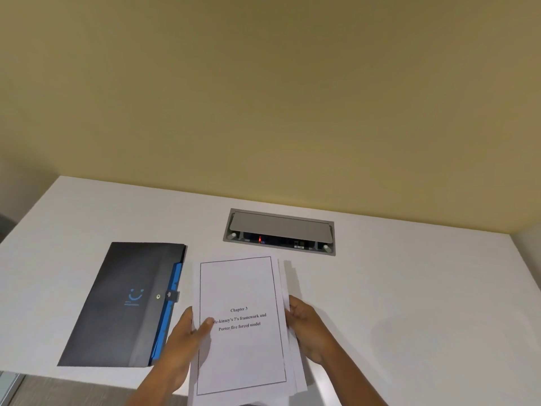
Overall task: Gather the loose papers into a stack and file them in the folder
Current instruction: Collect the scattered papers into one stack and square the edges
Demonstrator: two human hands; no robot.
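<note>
A stack of white papers (243,347) is held over the near edge of the white table (409,288); the top sheet reads "Chapter 3". My left hand (181,344) grips its left edge with the thumb on top. My right hand (307,326) holds the right edge, where lower sheets fan out slightly. A dark folder (123,306) with a blue inner edge, a blue smiley logo and a snap tab lies closed on the table to the left of the papers.
A grey cable box (279,231) with its lid raised is set into the table behind the papers. A yellow wall rises behind the table. The table's front edge runs just below the folder, with floor visible at bottom left.
</note>
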